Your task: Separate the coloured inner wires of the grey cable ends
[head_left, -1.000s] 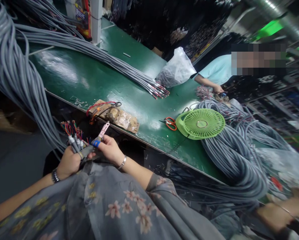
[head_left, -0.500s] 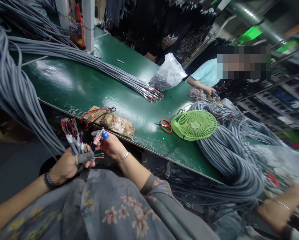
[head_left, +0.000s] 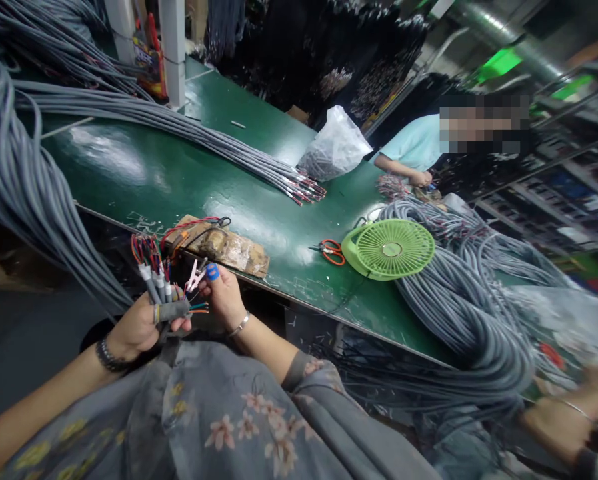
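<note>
My left hand [head_left: 137, 325] is closed round several grey cables [head_left: 153, 285], whose stripped upper ends fan out in thin coloured wires [head_left: 143, 248]. A grey sleeve covers its thumb, and green and orange wires [head_left: 199, 309] stick out beyond that thumb. In my right hand [head_left: 225, 299] is a small pale pink V-shaped tool [head_left: 195, 277], pinched between the fingers, with a blue wrap on one digit. The tool sits just above the left thumb, close to the wires. Whether its jaws touch a wire I cannot make out.
A taped cardboard piece with red and black leads [head_left: 229, 247] lies at the table edge [head_left: 299, 304]. Orange-handled scissors [head_left: 333, 252], a green fan [head_left: 391, 249], cable bundles [head_left: 459, 313] and a plastic bag [head_left: 335, 143] are further off. A co-worker [head_left: 413, 148] sits opposite; another person's arm [head_left: 559, 420] is at right.
My right hand has shifted slightly right and turned, and the pale pink tool now shows as a V. The cables in my left hand have moved slightly right.
</note>
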Tool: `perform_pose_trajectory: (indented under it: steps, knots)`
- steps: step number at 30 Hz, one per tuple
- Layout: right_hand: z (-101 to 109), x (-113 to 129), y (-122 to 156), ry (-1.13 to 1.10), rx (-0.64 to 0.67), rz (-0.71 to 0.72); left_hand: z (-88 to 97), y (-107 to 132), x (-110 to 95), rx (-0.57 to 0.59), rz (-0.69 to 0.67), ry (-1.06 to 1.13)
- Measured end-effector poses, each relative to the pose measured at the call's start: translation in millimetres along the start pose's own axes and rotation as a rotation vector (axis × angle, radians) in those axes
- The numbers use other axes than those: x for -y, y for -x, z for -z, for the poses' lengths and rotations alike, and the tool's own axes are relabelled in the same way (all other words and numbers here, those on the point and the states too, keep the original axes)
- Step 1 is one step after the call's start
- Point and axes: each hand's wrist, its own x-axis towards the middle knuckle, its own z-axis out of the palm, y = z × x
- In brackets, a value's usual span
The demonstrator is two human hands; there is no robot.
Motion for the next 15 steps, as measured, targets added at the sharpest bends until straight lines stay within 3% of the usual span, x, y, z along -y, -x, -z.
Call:
perform_pose_trajectory:
  steps: [6, 15]
  knots:
    - [-7, 3, -8, -0.198, 0.192, -0.232, 0.5, -2, -3, 0.029, 0.007, -0.086]
    - [-14, 3, -11, -0.331, 0.122, -0.234, 2.7, -4, 2, 0.042, 0.0, -0.095]
